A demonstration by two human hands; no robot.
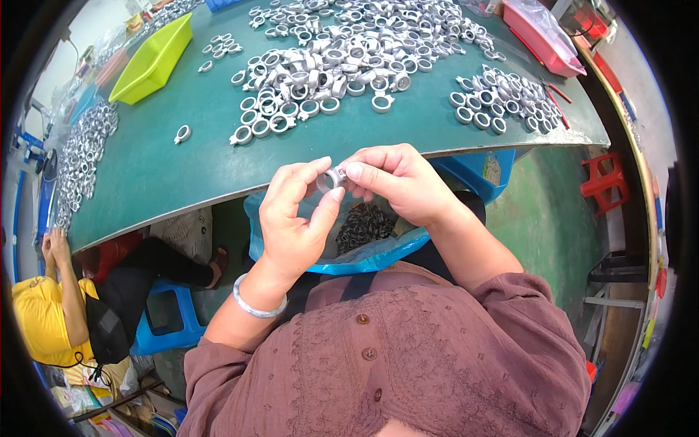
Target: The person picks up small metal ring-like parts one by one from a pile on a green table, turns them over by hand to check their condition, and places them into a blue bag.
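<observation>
Between my two hands, just past the table's near edge, is a grey metal ring [325,182] with a small lug on its side. The fingers and thumb of my left hand [295,207] pinch the ring from the left. My right hand [399,182] closes its thumb and fingers on the lug side, where a small dark detail shows. Beneath my hands a blue bag [371,260] on my lap holds many small dark pieces [364,227]. On the green table [175,167] ahead lies a big heap of similar rings [328,65], and one ring [183,134] lies alone at left.
A smaller ring pile [502,98] lies at right near red pen-like sticks [559,102] and a pink tray [546,36]. A yellow-green tray [153,62] stands far left. A person in yellow [51,320] sits at left by more rings [84,153]. A red stool [605,183] stands at right.
</observation>
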